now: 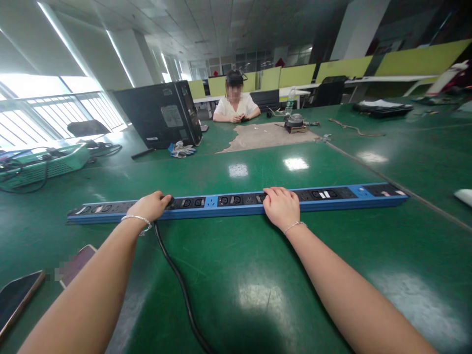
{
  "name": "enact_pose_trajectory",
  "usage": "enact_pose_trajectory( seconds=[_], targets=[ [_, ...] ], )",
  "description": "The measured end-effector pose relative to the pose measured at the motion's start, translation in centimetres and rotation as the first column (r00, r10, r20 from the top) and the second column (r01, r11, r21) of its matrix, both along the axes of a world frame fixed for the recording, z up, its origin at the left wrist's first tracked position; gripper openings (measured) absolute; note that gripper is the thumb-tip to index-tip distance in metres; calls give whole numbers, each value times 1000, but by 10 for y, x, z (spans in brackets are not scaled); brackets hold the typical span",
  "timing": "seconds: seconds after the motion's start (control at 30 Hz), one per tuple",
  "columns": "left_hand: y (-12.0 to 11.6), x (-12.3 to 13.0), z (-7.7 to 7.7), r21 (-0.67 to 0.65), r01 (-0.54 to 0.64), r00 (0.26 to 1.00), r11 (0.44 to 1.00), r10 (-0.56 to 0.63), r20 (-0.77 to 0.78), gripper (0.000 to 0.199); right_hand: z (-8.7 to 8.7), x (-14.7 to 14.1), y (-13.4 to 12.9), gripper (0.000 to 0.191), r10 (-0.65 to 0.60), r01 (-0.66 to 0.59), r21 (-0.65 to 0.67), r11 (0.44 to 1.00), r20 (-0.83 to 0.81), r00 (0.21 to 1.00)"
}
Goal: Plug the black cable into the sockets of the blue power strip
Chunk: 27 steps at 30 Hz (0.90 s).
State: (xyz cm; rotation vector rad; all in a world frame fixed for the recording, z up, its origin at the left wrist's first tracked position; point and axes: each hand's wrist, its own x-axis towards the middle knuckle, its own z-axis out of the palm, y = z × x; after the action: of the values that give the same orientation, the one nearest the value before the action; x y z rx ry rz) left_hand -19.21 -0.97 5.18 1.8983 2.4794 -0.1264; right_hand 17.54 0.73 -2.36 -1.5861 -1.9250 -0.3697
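Observation:
A long blue and black power strip lies across the green table, with rows of sockets facing up. My left hand is closed round a black plug at the left part of the strip. From beneath that hand a thick black cable runs down toward the bottom edge. Farther right, my right hand grips the strip just right of its middle, fingers wrapped over the top edge. Its fingertips are partly hidden.
Two phones lie at the lower left. A green basket with cables, a black computer case and gloves stand beyond the strip. A person sits across the green table, near a bottle.

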Motion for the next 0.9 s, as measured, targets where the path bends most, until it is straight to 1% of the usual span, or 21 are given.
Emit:
enact_pose_trajectory(
  seconds=[0.1,0.23,0.33,0.4,0.43,0.53,0.6,0.77,0.9],
  targets=[
    [2,3,-2,-79,28,999,996,-30,-21,47,0,0,0,30,1,-1,2,1000,9,1000],
    [7,8,-4,-132,57,996,990,-64,-54,49,0,0,0,30,-3,3,-1,1000,17,1000],
    [9,9,-7,-175,138,982,975,-158,-107,43,0,0,0,30,-10,10,2,1000,23,1000],
    [8,10,-9,-187,169,974,968,-193,-117,41,0,0,0,30,-9,9,0,1000,20,1000],
    [7,10,-10,-182,158,977,970,-180,-113,42,-1,0,0,30,-8,8,-1,1000,17,1000],
    [2,14,-14,-136,49,996,990,-59,-69,50,-1,0,0,30,-6,6,-8,1000,8,1000],
    [-1,16,-14,-112,2,999,994,-6,-38,53,0,0,0,30,-3,3,-16,1000,7,1000],
    [-2,20,-11,-118,-7,1000,993,5,-19,51,1,0,0,31,0,0,-33,999,13,1000],
    [-6,22,-10,-64,-23,999,998,21,-24,50,1,0,0,31,-3,4,-21,1000,2,1000]
  ],
)
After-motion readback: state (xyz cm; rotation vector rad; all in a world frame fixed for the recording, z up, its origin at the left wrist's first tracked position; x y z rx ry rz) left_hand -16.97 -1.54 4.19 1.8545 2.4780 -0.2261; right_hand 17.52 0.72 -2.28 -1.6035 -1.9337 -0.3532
